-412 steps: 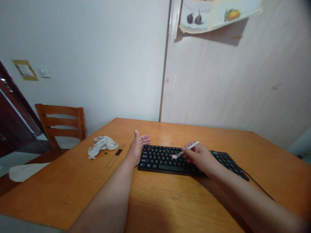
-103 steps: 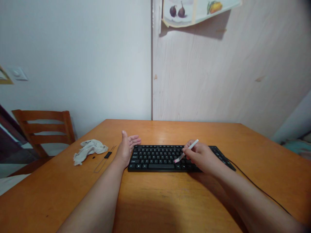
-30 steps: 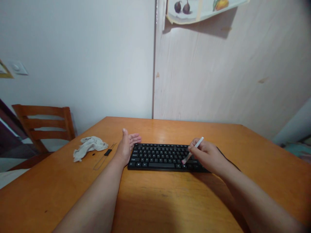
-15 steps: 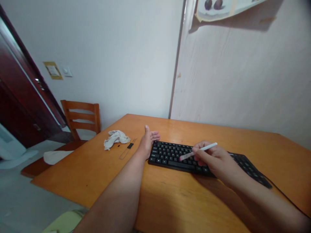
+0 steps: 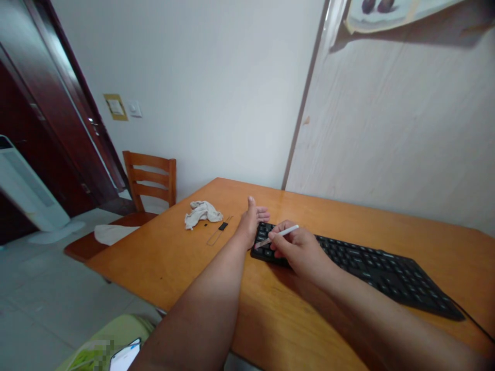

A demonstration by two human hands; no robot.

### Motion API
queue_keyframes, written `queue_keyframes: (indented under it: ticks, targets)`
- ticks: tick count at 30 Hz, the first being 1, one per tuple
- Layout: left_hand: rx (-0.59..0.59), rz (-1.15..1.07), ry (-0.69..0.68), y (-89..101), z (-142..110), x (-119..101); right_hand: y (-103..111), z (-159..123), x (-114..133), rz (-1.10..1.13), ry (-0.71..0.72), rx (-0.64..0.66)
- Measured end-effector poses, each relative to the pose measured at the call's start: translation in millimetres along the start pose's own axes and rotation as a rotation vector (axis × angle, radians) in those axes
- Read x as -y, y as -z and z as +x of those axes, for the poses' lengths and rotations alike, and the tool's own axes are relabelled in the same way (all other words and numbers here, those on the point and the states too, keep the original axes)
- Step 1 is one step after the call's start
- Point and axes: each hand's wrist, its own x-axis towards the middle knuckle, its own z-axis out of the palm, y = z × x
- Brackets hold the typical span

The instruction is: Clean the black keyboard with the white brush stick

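A black keyboard (image 5: 371, 265) lies at a slant on the wooden table. My left hand (image 5: 252, 224) stands on edge at its left end, fingers stretched out and thumb up, holding nothing. In my right hand (image 5: 296, 247) is a slim brush (image 5: 288, 231) with a white handle, pinched between thumb and fingers. The brush's pinkish tip is down at the keys of the keyboard's lower left corner, close to my left palm. My right hand and forearm hide part of the keys.
Left of my hands on the table (image 5: 185, 273) lie a crumpled pale cloth (image 5: 203, 212), a small black piece (image 5: 205, 225) and a wire keycap puller (image 5: 223, 226). A wooden chair (image 5: 152, 178) stands beyond. A phone (image 5: 126, 356) rests on a green seat (image 5: 116, 332). The keyboard's cable (image 5: 474, 322) trails right.
My right hand has moved the brush left along the keyboard, from the middle keys to the left corner. My left hand stays at the keyboard's end. The view has turned left.
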Motion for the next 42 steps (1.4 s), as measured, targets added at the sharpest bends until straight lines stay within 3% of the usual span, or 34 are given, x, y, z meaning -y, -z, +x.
queue_keyframes:
  ticks: [5, 15, 32, 42]
  targets:
    - [-0.017, -0.005, 0.004, -1.4, -0.4, -0.6, 3.0, 1.4, -8.4, -0.072, -0.001, 0.011]
    - [-0.002, 0.006, 0.012, 1.8, 2.0, 0.6, 48.4, -21.1, -19.3, -0.188, -0.062, -0.039]
    - [-0.021, 0.057, -0.015, 1.3, -3.3, -6.4, 110.8, -54.5, -33.0, -0.159, -0.170, -0.111]
    - [-0.025, 0.061, -0.019, 3.2, -4.9, -7.8, 131.2, -68.3, -31.8, -0.204, -0.159, -0.166]
